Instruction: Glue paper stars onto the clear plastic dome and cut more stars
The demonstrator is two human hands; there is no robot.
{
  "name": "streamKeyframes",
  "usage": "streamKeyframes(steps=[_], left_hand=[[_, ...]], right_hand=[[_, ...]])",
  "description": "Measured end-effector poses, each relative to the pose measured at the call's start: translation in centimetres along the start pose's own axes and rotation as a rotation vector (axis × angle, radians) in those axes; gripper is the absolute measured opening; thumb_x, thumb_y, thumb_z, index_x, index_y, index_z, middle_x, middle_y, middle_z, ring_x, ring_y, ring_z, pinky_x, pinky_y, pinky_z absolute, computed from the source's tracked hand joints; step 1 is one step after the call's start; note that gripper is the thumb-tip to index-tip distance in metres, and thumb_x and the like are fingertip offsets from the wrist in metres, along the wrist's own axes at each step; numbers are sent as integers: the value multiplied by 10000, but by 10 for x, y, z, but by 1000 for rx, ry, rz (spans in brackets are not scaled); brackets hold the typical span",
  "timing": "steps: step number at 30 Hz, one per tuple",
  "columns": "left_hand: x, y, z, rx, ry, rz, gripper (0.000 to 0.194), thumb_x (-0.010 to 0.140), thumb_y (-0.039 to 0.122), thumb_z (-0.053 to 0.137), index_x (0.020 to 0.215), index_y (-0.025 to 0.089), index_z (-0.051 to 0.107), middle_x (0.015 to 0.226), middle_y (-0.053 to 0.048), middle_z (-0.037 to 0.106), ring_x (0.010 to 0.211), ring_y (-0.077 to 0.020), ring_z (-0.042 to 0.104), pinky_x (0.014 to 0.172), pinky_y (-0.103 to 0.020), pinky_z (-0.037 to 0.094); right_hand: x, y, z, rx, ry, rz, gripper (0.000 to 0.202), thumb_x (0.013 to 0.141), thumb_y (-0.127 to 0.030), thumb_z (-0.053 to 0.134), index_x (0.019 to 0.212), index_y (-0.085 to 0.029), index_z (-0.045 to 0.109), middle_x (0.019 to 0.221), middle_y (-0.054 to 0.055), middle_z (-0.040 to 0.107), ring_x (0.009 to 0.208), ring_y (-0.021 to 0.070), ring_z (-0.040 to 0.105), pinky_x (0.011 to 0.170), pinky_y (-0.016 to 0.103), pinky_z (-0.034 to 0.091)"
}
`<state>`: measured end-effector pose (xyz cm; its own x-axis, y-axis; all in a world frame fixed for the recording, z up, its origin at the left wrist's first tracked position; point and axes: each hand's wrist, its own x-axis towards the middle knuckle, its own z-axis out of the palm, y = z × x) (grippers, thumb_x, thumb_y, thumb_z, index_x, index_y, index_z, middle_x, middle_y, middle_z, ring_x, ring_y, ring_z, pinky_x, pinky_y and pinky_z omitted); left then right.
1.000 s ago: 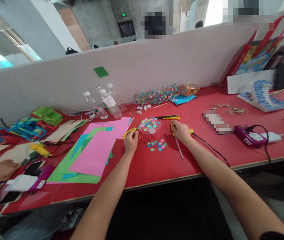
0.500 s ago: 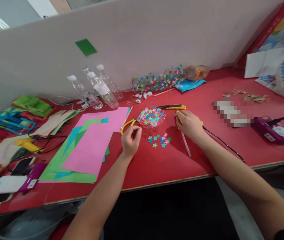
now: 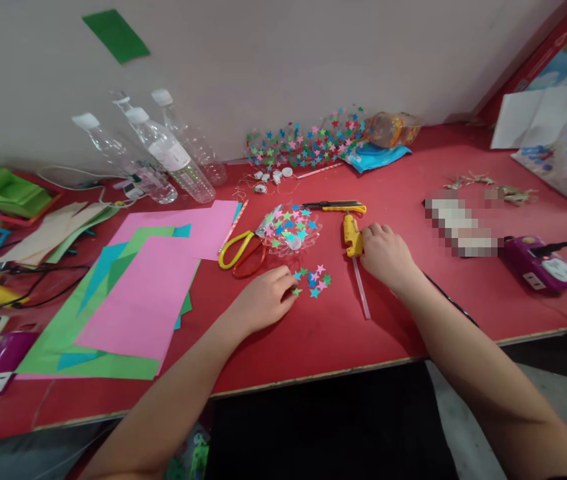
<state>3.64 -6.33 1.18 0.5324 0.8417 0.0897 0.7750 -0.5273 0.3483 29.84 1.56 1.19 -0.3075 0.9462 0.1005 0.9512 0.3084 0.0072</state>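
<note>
My left hand (image 3: pixel 267 298) reaches the left edge of a loose group of paper stars (image 3: pixel 314 283), its fingertips bent down at a green star; whether they pinch it cannot be made out. On the right, my right hand (image 3: pixel 388 255) is wrapped round the handle of a yellow glue gun (image 3: pixel 352 235), which lies on the red table with a clear glue stick (image 3: pixel 362 290) pointing toward me. Behind the stars sits a clear plastic piece covered with stars (image 3: pixel 290 230). Yellow-and-red scissors (image 3: pixel 237 251) lie beside it, and a yellow cutter (image 3: pixel 336 205) behind.
Coloured paper sheets (image 3: pixel 123 293) cover the table's left part. Plastic bottles (image 3: pixel 170 153) lean near the wall, with a star-covered bottle (image 3: pixel 308 145) farther right. A purple power strip (image 3: pixel 538 263) and a cable are at the right. The table's front edge (image 3: pixel 313 381) runs below my hands.
My left hand has moved from beside the scissors to the loose stars. My right hand has shifted down along the glue gun, which now shows more. The view has turned and tilted down.
</note>
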Motion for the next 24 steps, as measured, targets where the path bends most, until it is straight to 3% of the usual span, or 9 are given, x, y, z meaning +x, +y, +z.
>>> streamKeyframes(steps=[4, 6, 10, 15, 20, 24], left_hand=[[-4, 3, 1, 88, -4, 46, 123, 924, 230, 549, 956, 137, 623, 980, -105, 625, 920, -231, 613, 830, -393, 533], [-6, 2, 2, 112, -8, 85, 153, 952, 217, 506, 949, 124, 627, 972, -111, 626, 924, -231, 610, 833, -389, 535], [-6, -2, 10, 185, -10, 180, 286, 1000, 182, 372, 901, 116, 633, 923, -112, 625, 912, -225, 598, 843, -384, 523], [-6, -6, 16, 222, 1, 174, 302, 995, 164, 364, 868, 122, 635, 879, -95, 618, 834, -207, 581, 774, -345, 515], [-4, -5, 12, -77, 128, 92, 223, 967, 166, 429, 885, 145, 636, 871, -80, 637, 812, -178, 598, 763, -308, 503], [-4, 3, 6, -504, 264, -126, 141, 920, 211, 517, 853, 180, 638, 801, -31, 632, 711, -135, 586, 663, -256, 478]], right_hand=[[5, 3, 5, 38, 48, -12, 233, 759, -70, 535, 969, -98, 635, 993, 183, 652, 909, 307, 601, 712, 364, 435], [7, 5, 4, 122, 145, -10, 300, 742, -105, 557, 1036, -110, 615, 1050, 171, 639, 886, 286, 606, 717, 362, 457], [16, 8, -14, 450, 436, -48, 357, 745, -170, 575, 1101, -172, 576, 1066, 118, 633, 891, 250, 614, 731, 356, 495], [25, -9, -35, 679, 569, -155, 224, 819, -252, 567, 1040, -217, 552, 977, 58, 618, 844, 196, 602, 692, 320, 487], [9, -28, -16, 759, 648, -240, 107, 830, -247, 591, 921, -241, 536, 979, 70, 604, 900, 230, 594, 726, 373, 505], [-10, -31, -6, 799, 693, -353, 116, 832, -205, 623, 883, -254, 532, 869, 40, 607, 796, 207, 602, 668, 347, 511]])
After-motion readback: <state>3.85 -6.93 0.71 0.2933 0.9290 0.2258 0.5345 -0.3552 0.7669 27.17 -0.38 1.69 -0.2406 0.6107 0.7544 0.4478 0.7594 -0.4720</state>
